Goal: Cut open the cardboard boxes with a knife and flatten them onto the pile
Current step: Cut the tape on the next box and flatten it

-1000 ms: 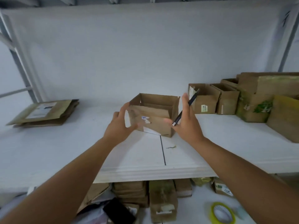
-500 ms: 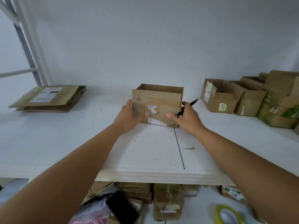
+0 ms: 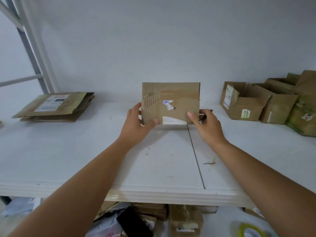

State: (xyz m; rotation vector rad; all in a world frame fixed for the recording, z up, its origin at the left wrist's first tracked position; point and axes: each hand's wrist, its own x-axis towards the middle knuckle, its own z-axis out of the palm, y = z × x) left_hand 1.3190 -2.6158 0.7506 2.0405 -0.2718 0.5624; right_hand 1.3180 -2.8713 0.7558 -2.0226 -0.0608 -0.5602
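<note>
A small brown cardboard box stands on the white shelf, its torn, taped face turned square toward me. My left hand grips its lower left corner, thumb on the front. My right hand holds the lower right corner with the thumb on the front, and its fingers also hold a dark knife beside the box. A pile of flattened boxes lies at the left of the shelf.
Several open cardboard boxes stand in a row at the right of the shelf, the far ones greenish. A seam runs across the shelf toward me. Below the shelf edge lie more cardboard, bags and a yellow tape roll.
The box has turned from a tilted, open-top view to standing with its front face flat toward me. Both hands moved onto its lower corners; the knife now lies lower in my right hand.
</note>
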